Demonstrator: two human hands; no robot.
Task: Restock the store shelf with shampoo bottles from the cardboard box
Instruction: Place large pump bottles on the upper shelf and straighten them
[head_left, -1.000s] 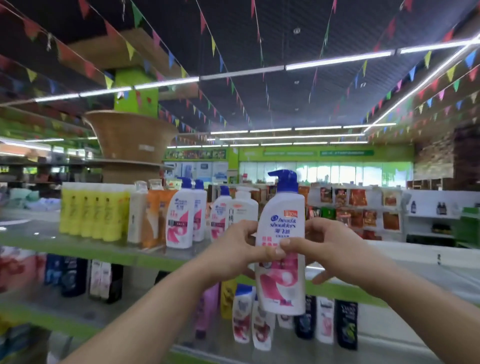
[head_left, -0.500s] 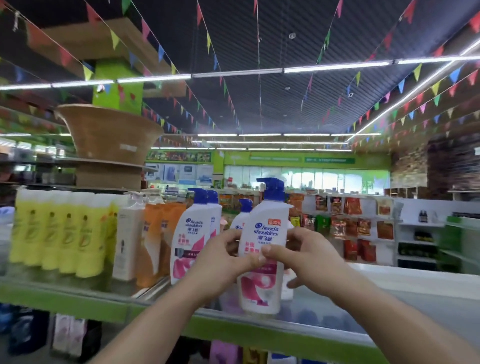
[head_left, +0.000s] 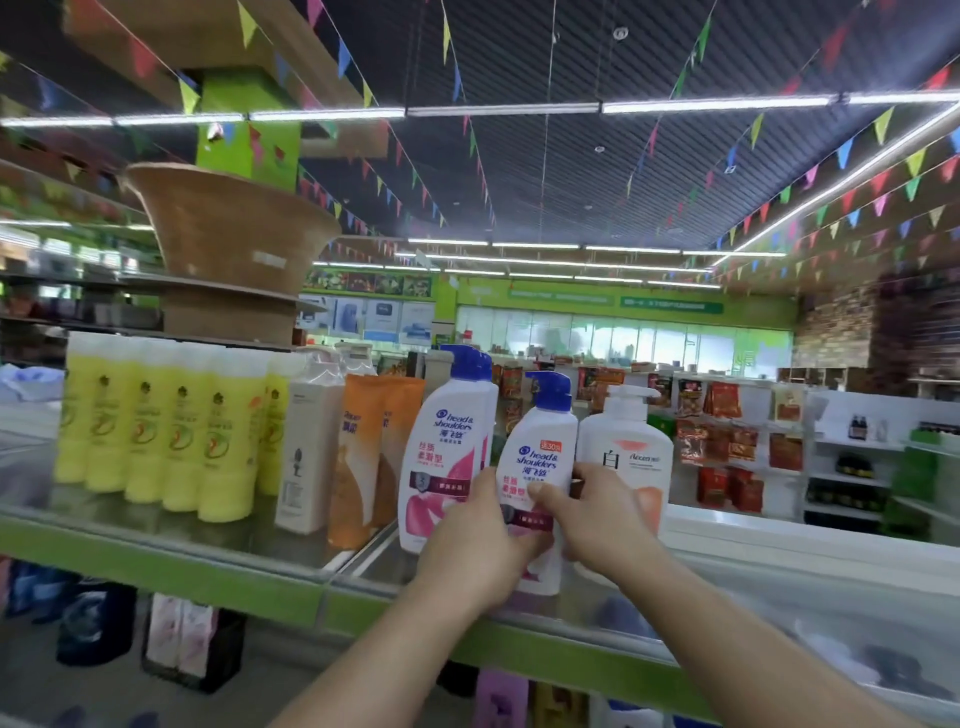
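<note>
A white shampoo bottle (head_left: 540, 457) with a blue pump is gripped by both hands. The left hand (head_left: 472, 540) is curled round its lower left side, and the right hand (head_left: 602, 519) is wrapped round its right. It is held nearly upright over the shelf (head_left: 156, 561) front, between a taller matching bottle (head_left: 447, 447) and a white pump bottle (head_left: 631, 447) — whether its base touches the glass cannot be told. Yellow tubes (head_left: 156, 431) are lined up further left.

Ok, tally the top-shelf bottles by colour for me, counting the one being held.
Yellow tubes: 6
Orange bottles: 2
Plain white bottle: 1
Blue-pump white bottles: 3, including the held bottle gripped by left hand and right hand
White-pump peach-label bottle: 1
Total: 13
</note>
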